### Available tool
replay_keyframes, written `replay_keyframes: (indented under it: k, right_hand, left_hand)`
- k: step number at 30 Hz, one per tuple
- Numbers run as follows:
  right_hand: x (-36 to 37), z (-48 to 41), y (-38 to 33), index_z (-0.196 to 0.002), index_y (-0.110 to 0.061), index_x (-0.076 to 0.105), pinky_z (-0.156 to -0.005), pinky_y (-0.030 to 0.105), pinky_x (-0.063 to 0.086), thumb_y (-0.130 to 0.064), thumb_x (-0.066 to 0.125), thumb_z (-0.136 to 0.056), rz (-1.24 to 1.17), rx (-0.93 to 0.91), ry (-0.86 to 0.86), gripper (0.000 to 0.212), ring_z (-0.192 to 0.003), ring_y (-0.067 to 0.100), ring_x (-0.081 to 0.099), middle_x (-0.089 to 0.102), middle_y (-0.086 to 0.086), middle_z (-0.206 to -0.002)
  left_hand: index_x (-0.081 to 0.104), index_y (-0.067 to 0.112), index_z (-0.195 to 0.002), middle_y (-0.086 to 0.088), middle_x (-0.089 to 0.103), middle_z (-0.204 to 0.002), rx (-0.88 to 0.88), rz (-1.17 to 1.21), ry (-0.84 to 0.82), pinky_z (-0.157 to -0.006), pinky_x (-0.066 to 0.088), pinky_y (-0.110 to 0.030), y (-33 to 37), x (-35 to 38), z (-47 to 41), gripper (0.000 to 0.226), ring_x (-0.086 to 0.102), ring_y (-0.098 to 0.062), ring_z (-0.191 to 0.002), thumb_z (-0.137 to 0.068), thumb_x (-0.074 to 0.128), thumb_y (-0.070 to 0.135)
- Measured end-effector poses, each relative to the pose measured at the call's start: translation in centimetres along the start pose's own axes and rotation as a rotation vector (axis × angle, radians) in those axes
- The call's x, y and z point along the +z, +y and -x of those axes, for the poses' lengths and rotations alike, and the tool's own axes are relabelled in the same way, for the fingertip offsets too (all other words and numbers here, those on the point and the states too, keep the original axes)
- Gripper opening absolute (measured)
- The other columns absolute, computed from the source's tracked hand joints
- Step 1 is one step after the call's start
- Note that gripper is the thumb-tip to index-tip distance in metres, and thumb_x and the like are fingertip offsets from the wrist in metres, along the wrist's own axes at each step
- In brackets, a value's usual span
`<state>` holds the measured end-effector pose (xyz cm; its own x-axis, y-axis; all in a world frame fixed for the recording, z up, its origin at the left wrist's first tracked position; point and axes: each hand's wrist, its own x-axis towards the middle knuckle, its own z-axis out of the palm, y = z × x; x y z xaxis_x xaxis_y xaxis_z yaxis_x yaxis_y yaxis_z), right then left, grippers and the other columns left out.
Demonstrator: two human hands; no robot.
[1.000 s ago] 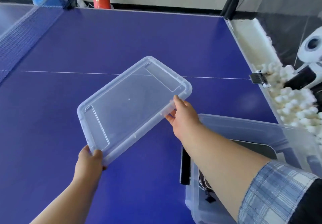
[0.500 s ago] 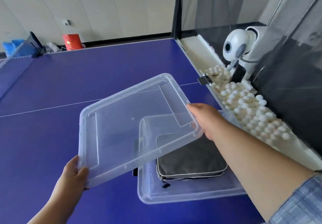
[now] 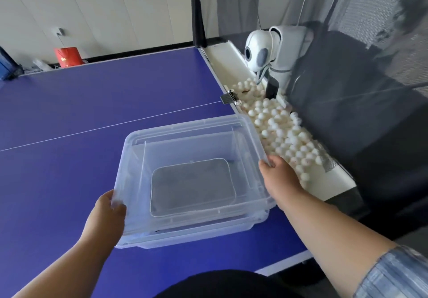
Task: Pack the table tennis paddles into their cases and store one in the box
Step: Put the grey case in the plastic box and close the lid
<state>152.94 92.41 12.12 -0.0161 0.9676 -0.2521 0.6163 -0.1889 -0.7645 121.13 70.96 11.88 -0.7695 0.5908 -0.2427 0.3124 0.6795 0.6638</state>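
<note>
Over box (image 3: 192, 239), lid (image 3: 185, 140) between hands.

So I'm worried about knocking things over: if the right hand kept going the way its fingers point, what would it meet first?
Probably the white balls in the side trough, just beyond the right hand gripping the lid; depth is unclear.

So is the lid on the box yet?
On, maybe not snapped: the lid covers the box, both hands gripping its ends.

Your left hand (image 3: 105, 214) and right hand (image 3: 279, 175) grip the clear lid (image 3: 185, 140) over the box (image 3: 190, 235); a grey case (image 3: 192, 186) lies inside.
</note>
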Motion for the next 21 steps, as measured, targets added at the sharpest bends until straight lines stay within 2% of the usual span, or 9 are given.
replay_keyframes:
  k: [2,4,5,7,10,15,21]
  right_hand:
    - [0.1,-0.2,0.8,-0.139,-0.025,0.054,-0.061,0.027,0.048,-0.042,0.051,-0.096,-0.005,0.003,-0.008,0.046,-0.067,0.000,0.050,0.062,-0.002,-0.133]
    - [0.6,-0.2,1.5,-0.134,-0.022,0.059,-0.072,0.032,0.056,-0.037,0.054,-0.095,-0.026,-0.006,-0.031,0.042,-0.076,0.010,0.060,0.066,-0.002,-0.123]
    - [1.0,-0.2,2.0,-0.132,-0.020,0.061,-0.078,0.033,0.056,-0.035,0.055,-0.095,-0.035,-0.012,-0.046,0.040,-0.086,0.014,0.064,0.067,-0.001,-0.123]
    - [1.9,-0.1,2.7,-0.133,-0.017,0.060,-0.088,0.032,0.052,-0.033,0.056,-0.095,-0.050,-0.015,-0.074,0.041,-0.108,0.022,0.064,0.064,0.004,-0.131]
    - [2.7,-0.1,3.5,-0.141,-0.017,0.053,-0.091,0.029,0.045,-0.033,0.053,-0.098,-0.057,0.008,-0.115,0.046,-0.123,0.024,0.057,0.057,0.005,-0.141]
    - [3.2,-0.2,3.6,-0.147,-0.019,0.045,-0.097,0.033,0.041,-0.034,0.046,-0.101,-0.032,0.028,-0.143,0.048,-0.132,0.027,0.050,0.050,0.005,-0.148]
    - [3.6,-0.3,4.1,-0.148,-0.018,0.043,-0.098,0.041,0.045,-0.034,0.043,-0.103,0.037,-0.046,-0.122,0.048,-0.131,0.032,0.050,0.051,0.009,-0.147]
  left_hand:
    - [0.060,0.018,-0.088,-0.010,0.059,-0.067,-0.026,-0.050,0.032,-0.051,0.040,-0.035,0.6,0.9,0.3,0.026,0.045,-0.028,-0.054,-0.082,0.039,0.004]
    - [0.061,0.011,-0.098,-0.019,0.062,-0.082,-0.065,-0.130,0.067,-0.060,0.047,-0.046,0.9,1.3,0.3,0.027,0.049,-0.034,-0.064,-0.086,0.040,-0.002]
    - [0.060,0.007,-0.107,-0.021,0.063,-0.090,-0.081,-0.188,0.091,-0.067,0.049,-0.049,0.9,1.4,0.2,0.029,0.052,-0.036,-0.072,-0.088,0.041,-0.003]
    - [0.060,0.012,-0.120,-0.022,0.058,-0.104,-0.142,-0.300,0.135,-0.083,0.049,-0.052,0.8,1.4,-0.1,0.040,0.052,-0.043,-0.091,-0.087,0.041,0.000]
    - [0.057,0.022,-0.130,-0.024,0.045,-0.125,-0.227,-0.367,0.135,-0.091,0.044,-0.053,1.1,1.7,0.0,0.050,0.045,-0.048,-0.107,-0.087,0.040,0.005]
    - [0.052,0.019,-0.137,-0.024,0.044,-0.133,-0.290,-0.453,0.154,-0.097,0.042,-0.056,1.3,3.0,-0.4,0.052,0.040,-0.047,-0.119,-0.088,0.042,0.006]
    - [0.050,0.018,-0.136,-0.018,0.045,-0.134,-0.332,-0.488,0.175,-0.100,0.041,-0.051,2.1,3.5,0.2,0.050,0.042,-0.040,-0.122,-0.088,0.044,0.010]
